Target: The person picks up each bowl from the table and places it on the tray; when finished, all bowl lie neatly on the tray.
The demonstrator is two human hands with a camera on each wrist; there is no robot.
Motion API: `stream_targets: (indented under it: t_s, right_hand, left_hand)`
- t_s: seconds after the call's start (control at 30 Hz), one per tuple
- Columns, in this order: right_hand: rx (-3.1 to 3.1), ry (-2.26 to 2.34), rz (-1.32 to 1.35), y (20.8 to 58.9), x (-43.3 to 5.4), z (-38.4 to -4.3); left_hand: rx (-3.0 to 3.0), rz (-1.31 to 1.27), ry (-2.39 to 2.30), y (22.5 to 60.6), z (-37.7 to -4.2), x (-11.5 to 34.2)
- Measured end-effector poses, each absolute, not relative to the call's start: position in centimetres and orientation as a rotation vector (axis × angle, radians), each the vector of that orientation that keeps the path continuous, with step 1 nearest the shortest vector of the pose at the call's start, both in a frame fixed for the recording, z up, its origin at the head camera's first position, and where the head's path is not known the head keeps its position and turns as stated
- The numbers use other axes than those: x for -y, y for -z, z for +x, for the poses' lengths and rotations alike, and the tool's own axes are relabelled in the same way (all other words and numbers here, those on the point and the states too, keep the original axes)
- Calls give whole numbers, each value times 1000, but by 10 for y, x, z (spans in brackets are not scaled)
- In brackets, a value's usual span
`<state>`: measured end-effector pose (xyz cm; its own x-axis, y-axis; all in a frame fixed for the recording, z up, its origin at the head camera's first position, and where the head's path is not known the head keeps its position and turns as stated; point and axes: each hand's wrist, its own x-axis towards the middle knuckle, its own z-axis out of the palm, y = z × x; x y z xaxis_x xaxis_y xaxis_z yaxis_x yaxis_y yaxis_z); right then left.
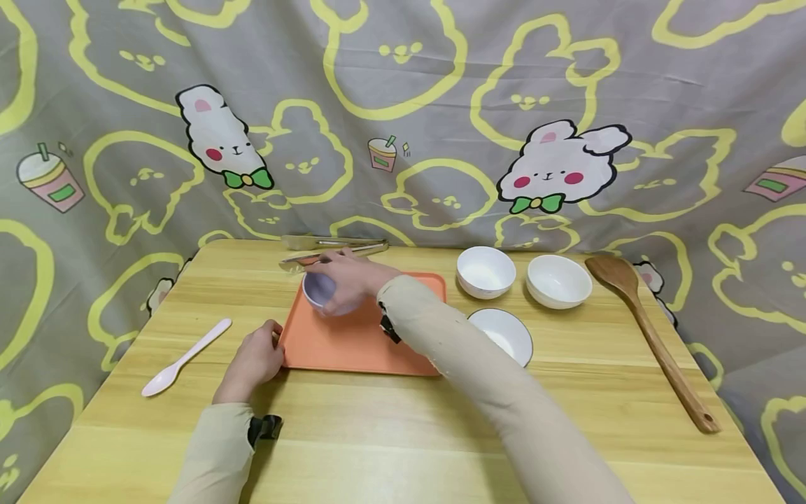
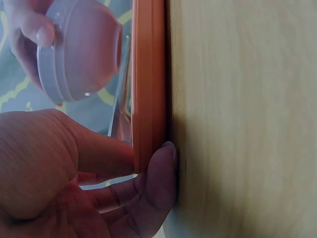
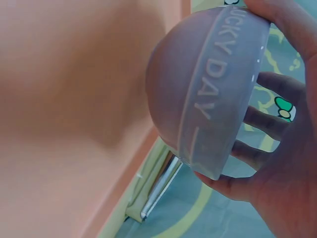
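Above the tray (image 1: 359,343), the right hand (image 1: 352,276) grips the bowl (image 3: 198,99), probably stiff, slippery, suitably by its rim; the left hand (image 1: 255,357) pinches the tray.

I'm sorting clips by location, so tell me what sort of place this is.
Likely a staged tabletop recording spot, probably indoors: a cartoon-print curtain hangs behind a wood-grain table, with a wooden spatula laid on it.
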<state>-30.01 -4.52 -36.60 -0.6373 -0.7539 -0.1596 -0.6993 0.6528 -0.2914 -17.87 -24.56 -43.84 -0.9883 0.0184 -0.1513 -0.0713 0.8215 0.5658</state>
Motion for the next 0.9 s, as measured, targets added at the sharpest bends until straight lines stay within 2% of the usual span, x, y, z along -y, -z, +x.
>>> stream_targets:
  t_s: [0.67,0.9]
  right_hand:
    - [-2697,312,-1022,392,77,-328]
    - [-2706,328,-1057,381,74,-322]
  left_hand:
    - [-2857,-19,-875,438,-182,244]
    - [-2855,-30,-876,439,-181,247]
